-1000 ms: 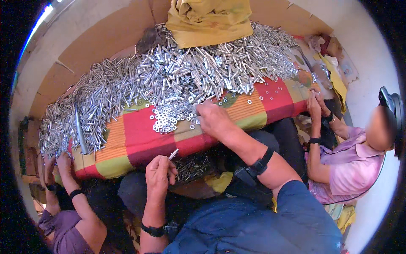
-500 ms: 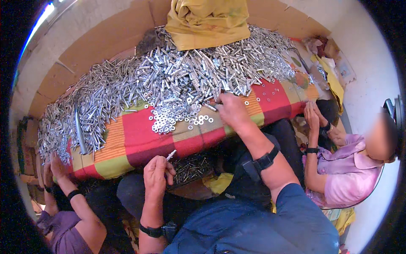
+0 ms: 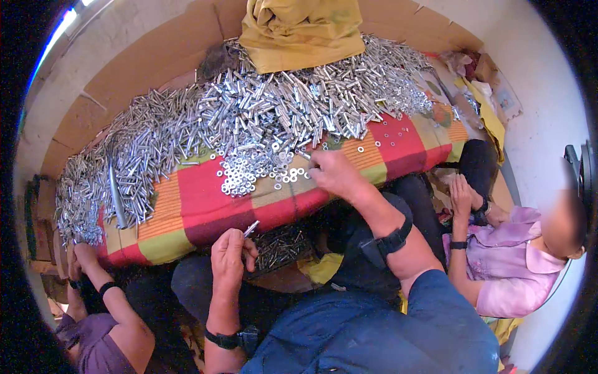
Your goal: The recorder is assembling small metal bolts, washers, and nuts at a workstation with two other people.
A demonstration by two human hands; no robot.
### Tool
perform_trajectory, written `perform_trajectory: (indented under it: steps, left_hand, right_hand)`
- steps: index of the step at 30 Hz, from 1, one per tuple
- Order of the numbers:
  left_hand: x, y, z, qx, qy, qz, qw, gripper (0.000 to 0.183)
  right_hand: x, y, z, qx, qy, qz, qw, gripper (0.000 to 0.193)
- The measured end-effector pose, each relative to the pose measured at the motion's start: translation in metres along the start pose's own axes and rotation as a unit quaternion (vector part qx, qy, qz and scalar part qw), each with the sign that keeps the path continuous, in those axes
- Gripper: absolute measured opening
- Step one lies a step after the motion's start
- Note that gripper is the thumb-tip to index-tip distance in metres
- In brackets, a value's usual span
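My left hand (image 3: 229,257) is closed around a short silver bolt (image 3: 251,229), which sticks up from between the thumb and fingers, off the near edge of the cloth. My right hand (image 3: 335,171) reaches over the cloth at the right side of a heap of flat metal washers (image 3: 240,174). Its fingers are curled together at the washers; whatever they pinch is too small and hidden to name. Behind the washers lies a big pile of silver bolts and metal sleeves (image 3: 280,106).
A checked cloth (image 3: 212,187) covers the work surface. A yellow sack (image 3: 302,37) sits behind the pile. Below the near edge is a dark tray of metal pieces (image 3: 280,250). One person's hands (image 3: 84,258) work at left; another person's hands (image 3: 462,193) are at right.
My right hand has drawn slightly left and toward me, from the edge of the bolt pile to the washers. My left hand keeps its hold on the bolt, almost still.
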State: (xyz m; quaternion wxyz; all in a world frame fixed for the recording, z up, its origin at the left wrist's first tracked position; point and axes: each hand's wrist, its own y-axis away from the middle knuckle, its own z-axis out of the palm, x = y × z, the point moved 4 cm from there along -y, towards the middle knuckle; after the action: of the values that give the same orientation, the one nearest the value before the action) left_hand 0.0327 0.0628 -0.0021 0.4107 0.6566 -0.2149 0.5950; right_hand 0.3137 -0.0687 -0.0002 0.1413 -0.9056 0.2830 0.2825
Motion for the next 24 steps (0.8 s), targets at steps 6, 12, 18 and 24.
perform_trajectory:
  steps: [6, 12, 18, 24]
  left_hand:
    - [0.0, -0.003, 0.002, -0.004, 0.001, -0.007, 1.0, 0.041]
    - [0.004, -0.004, 0.008, -0.001, -0.021, -0.018, 1.0, 0.042]
    - [0.004, -0.004, 0.012, -0.006, -0.022, -0.008, 1.0, 0.042]
    - [0.006, -0.003, 0.01, 0.01, -0.032, 0.011, 0.999, 0.042]
  right_hand:
    - [0.0, 0.001, 0.014, 0.027, 0.007, -0.043, 0.999, 0.018]
    - [0.003, 0.002, 0.016, 0.025, 0.033, -0.087, 0.995, 0.012]
    - [-0.002, 0.004, 0.014, 0.015, 0.052, -0.069, 0.996, 0.012]
    - [-0.009, 0.004, 0.018, 0.017, 0.039, -0.062, 0.997, 0.014]
